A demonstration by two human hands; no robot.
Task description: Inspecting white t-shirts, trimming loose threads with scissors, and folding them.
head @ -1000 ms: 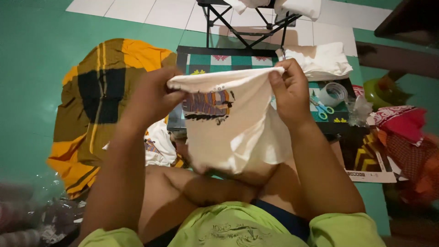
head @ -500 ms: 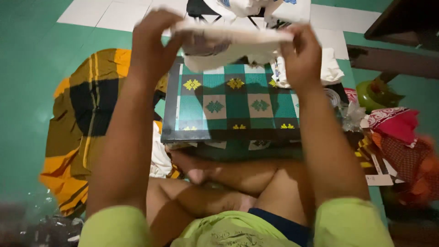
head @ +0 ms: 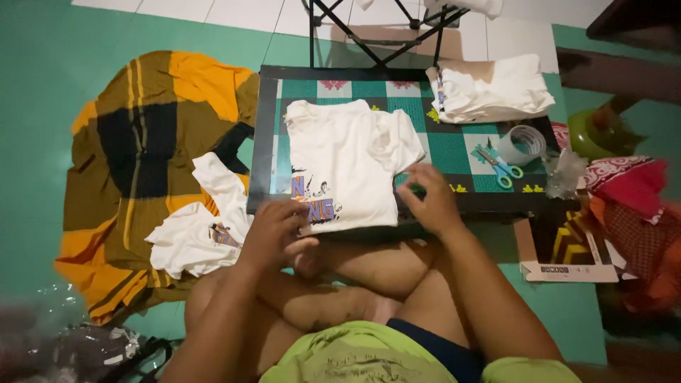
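A white T-shirt [head: 349,159] lies spread on the low tabletop [head: 454,145], its printed hem reaching the near edge, with bare green-patterned surface to its right. Farther right sit blue-handled scissors [head: 501,167] and a tape roll [head: 523,144]; a folded white stack [head: 491,90] fills the far corner. Both forearms reach forward over crossed legs. The left hand [head: 275,230], fingers loosely curled, rests on the shirt's near-left hem. The right hand [head: 433,198], open and relaxed, hovers at the near-right edge.
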